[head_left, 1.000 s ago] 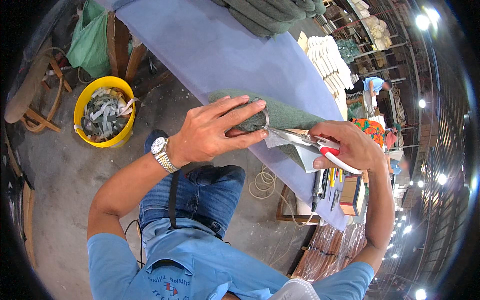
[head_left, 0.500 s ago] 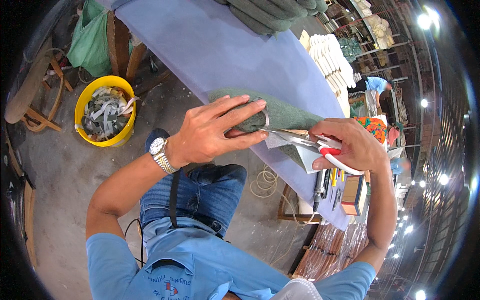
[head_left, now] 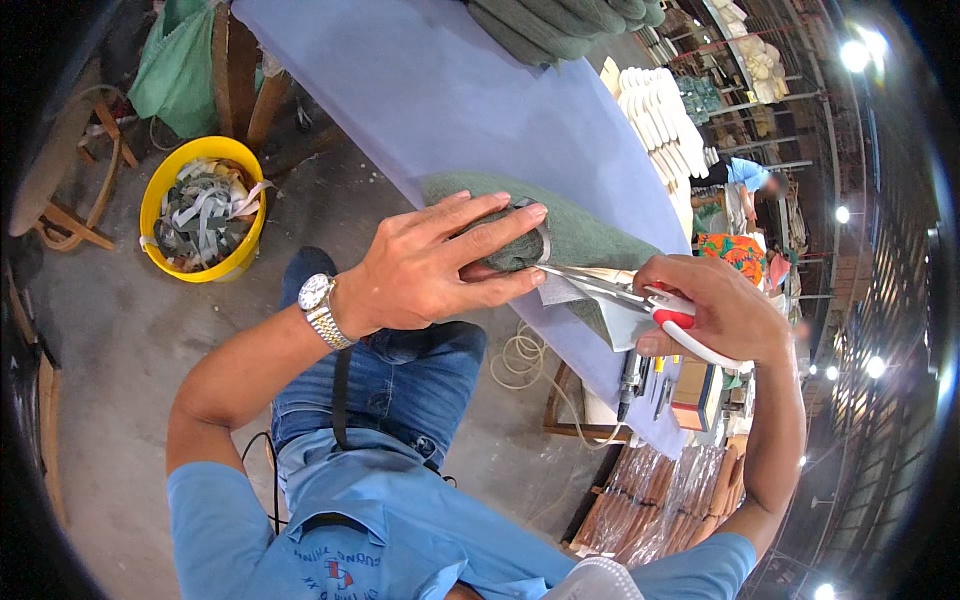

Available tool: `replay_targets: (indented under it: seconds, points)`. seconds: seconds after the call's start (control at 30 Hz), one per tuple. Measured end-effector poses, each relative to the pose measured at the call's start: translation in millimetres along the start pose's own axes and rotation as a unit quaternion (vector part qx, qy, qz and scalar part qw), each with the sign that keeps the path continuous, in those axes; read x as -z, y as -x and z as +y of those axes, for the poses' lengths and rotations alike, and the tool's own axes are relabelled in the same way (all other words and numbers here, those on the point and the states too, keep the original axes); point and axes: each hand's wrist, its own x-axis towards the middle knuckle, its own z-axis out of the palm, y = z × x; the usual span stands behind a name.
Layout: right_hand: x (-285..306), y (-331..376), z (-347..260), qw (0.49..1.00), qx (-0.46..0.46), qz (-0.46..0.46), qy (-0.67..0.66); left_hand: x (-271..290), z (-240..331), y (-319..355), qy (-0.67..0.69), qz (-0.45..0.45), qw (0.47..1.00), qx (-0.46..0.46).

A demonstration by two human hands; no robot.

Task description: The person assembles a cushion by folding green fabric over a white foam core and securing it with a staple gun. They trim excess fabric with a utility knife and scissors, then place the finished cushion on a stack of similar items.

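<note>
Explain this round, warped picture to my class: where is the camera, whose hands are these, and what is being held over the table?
The camera sits on the person's head and looks down, so its wide lens bends straight edges. Both arms rising from the lower edge are that person's own. The left hand, with a wristwatch, grips a green-grey fabric piece at the edge of a table covered in a pale blue sheet. The right hand holds scissors with red and white handles, blades pointing at the fabric. On the floor to the left stands a yellow bucket full of scrap strips. Another person works far off on the right.
</note>
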Motion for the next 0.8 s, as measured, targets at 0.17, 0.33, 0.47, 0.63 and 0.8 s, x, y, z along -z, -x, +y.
replay_targets:
  seconds: [0.17,0.33,0.47,0.63,0.8]
  points:
    - [-6.8,-10.7,-2.3,0.998,0.043,0.027,-0.023,-0.9,2.1,1.2,-0.006,-0.004,1.0,0.013]
    - [-5.3,-21.8,-2.7,0.996,0.078,0.032,-0.038,-1.7,-0.4,2.5,-0.002,-0.003,1.0,0.012]
    - [-4.8,-24.3,2.2,0.992,0.105,0.05,-0.048,-3.0,-1.4,1.4,0.008,0.003,1.0,0.01]
    - [-5.7,-23.9,0.6,0.992,0.108,0.062,-0.028,0.7,-2.6,0.3,0.013,-0.012,1.0,0.004]
    - [-11.7,-23.6,5.0,0.991,0.113,0.068,-0.012,3.5,-1.6,0.2,0.02,-0.021,1.0,-0.001]
